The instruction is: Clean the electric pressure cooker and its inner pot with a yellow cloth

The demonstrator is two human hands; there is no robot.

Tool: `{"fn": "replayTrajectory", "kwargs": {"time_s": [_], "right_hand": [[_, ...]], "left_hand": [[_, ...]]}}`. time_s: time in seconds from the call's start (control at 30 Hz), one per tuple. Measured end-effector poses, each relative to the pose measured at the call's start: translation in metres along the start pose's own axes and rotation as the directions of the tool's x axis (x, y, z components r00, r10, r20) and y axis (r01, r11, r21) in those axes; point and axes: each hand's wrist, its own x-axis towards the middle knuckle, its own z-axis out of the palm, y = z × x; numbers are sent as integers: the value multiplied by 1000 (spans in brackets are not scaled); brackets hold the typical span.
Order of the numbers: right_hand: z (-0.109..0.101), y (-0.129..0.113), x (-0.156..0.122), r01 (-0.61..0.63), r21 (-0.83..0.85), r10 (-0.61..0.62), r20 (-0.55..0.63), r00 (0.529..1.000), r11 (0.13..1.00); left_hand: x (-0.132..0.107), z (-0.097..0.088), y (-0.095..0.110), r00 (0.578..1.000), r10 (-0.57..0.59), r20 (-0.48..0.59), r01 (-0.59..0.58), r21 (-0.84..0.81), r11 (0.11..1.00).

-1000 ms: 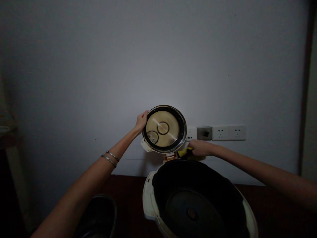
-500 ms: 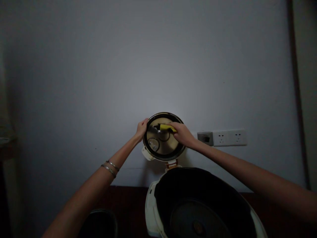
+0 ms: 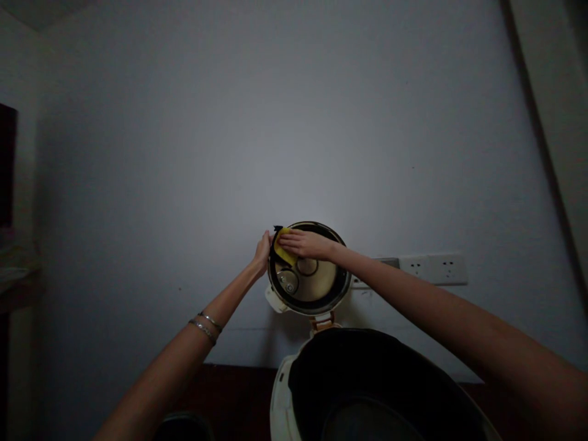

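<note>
A white rice cooker [image 3: 285, 392] stands open on a dark table, its black inner well facing me. Its round lid [image 3: 316, 285] is tipped up against the wall, showing a brassy inner plate with a dark rim. My left hand [image 3: 263, 252] is closed on the lid's left edge. My right hand [image 3: 305, 244] presses a yellow sponge [image 3: 283, 254] against the upper left of the inner plate, fingers laid over it. Two thin bracelets [image 3: 205, 324] sit on my left wrist.
A row of white wall sockets [image 3: 434, 269] runs along the grey wall right of the lid. A dark round pot [image 3: 184, 425] shows at the bottom edge left of the cooker. A shelf [image 3: 13, 275] juts out at far left.
My right hand carried the yellow sponge from beside the lid's hinge up onto the inner plate, then across to its upper left. My left hand stayed on the lid's edge. The view tilted up.
</note>
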Motion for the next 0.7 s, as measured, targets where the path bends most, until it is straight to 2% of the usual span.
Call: {"fn": "replayTrajectory", "kwargs": {"time_s": [0.13, 0.23, 0.33, 0.43, 0.57, 0.63, 0.7], "right_hand": [[-10, 29, -27, -132, -5, 132, 74, 989, 991], [-12, 27, -48, -259, -14, 258, 127, 958, 966], [-12, 15, -64, -395, -31, 394, 173, 903, 918], [-12, -3, -75, -533, -53, 531, 212, 820, 844], [-11, -37, -87, -698, -84, 689, 285, 667, 711], [-11, -60, -90, -747, -82, 721, 351, 598, 660], [-11, -84, -89, -772, -57, 714, 429, 554, 633]], "left_hand": [[-6, 4, 3, 998, 66, -19, -64, 114, 991], [-9, 6, 5, 991, 110, -77, -92, 206, 974], [-12, 7, 8, 987, 130, -92, -104, 245, 964], [-15, 9, 9, 984, 151, -92, -121, 276, 954], [-15, 9, 9, 981, 170, -93, -135, 303, 944], [-14, 9, 8, 979, 180, -94, -142, 314, 939], [-13, 9, 7, 977, 190, -94, -150, 328, 933]]}}
